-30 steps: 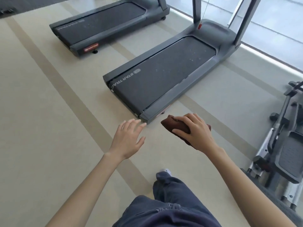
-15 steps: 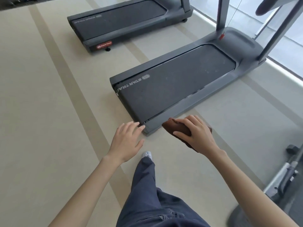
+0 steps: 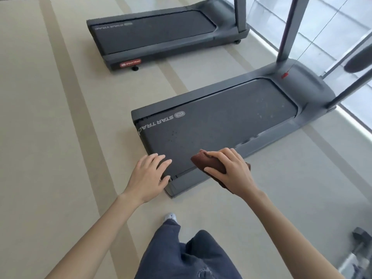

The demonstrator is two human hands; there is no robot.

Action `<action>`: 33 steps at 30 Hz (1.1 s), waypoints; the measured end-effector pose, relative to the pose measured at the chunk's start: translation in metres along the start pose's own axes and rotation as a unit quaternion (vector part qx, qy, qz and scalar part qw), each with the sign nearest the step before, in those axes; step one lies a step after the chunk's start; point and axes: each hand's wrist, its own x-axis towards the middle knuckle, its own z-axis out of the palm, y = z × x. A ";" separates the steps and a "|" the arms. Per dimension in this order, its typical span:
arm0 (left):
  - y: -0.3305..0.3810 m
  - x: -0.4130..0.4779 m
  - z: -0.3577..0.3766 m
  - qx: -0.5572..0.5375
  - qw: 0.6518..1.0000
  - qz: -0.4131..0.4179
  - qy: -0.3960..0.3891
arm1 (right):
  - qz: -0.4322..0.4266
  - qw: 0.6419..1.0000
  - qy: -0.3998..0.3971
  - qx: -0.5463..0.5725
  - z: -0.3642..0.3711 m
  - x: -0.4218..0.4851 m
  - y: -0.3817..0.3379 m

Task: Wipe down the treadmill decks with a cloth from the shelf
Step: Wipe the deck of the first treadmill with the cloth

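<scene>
A dark grey treadmill deck (image 3: 217,125) with white lettering on its belt lies straight ahead on the floor, its rear end nearest me. My right hand (image 3: 231,172) grips a folded brown cloth (image 3: 209,163) over the deck's near right corner; I cannot tell whether the cloth touches the belt. My left hand (image 3: 149,176) hovers over the near left corner with its fingers spread and straight, holding nothing. A second treadmill deck (image 3: 157,31) stands farther back on the left.
The beige floor has darker stripes running front to back. Grey uprights (image 3: 289,29) rise from the near treadmill's front by a window at the right. Another machine's base (image 3: 360,250) shows at the lower right. My leg in blue trousers (image 3: 187,252) and a pale shoe are below.
I have stepped closer to the near treadmill. Both hands, earlier over the floor short of its rear end, are now over the deck's rear corners. The cloth stays in my right hand.
</scene>
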 end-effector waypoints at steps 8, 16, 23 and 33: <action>-0.025 0.060 0.016 -0.016 0.997 -0.075 -0.013 | -0.047 0.996 -0.070 0.001 0.016 0.089 0.051; -0.017 0.132 0.053 -0.027 0.982 -0.185 -0.005 | -0.131 0.979 -0.154 0.018 0.049 0.191 0.132; -0.019 0.189 0.110 -0.035 0.967 -0.250 -0.011 | -0.165 0.967 -0.191 0.044 0.108 0.258 0.200; -0.079 0.250 0.317 -0.029 0.968 -0.248 -0.041 | -0.023 0.985 -0.148 0.083 0.320 0.243 0.321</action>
